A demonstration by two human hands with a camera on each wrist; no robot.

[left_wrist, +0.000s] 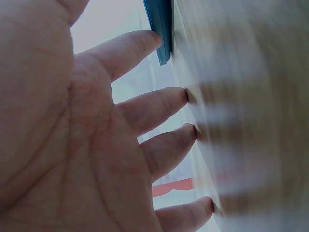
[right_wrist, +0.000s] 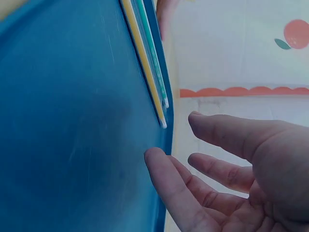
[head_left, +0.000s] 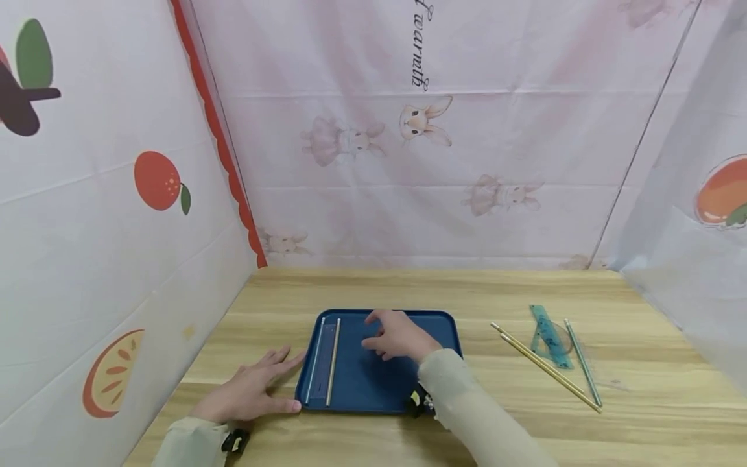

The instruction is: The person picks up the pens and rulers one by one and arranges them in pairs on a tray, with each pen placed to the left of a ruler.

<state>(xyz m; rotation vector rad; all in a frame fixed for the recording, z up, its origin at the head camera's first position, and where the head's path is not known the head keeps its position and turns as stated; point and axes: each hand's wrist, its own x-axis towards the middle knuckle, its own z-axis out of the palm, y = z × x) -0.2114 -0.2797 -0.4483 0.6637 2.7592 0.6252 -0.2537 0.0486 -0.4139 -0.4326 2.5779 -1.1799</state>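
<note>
A blue tray (head_left: pixel 373 389) lies on the table. Along its left side are a green pencil (head_left: pixel 316 360), a transparent bluish ruler (head_left: pixel 323 363) and a yellow pencil (head_left: pixel 333 363), roughly parallel. My left hand (head_left: pixel 257 386) rests at the tray's left edge with fingers spread; in the left wrist view its index finger (left_wrist: pixel 133 50) touches the tray's rim (left_wrist: pixel 161 29). Above the tray's middle hovers my right hand (head_left: pixel 399 334), fingers loosely bent and nothing between them. The right wrist view shows the thumb (right_wrist: pixel 222 130) and fingers apart, near the yellow pencil's end (right_wrist: pixel 161 118).
On the table right of the tray lie two yellow pencils (head_left: pixel 548 368), a teal ruler (head_left: pixel 551 340) overlapping a set square (head_left: pixel 537 344) and a clear round-edged piece, and a green pencil (head_left: pixel 583 363). Printed cloth walls (head_left: pixel 362 214) stand behind and at both sides.
</note>
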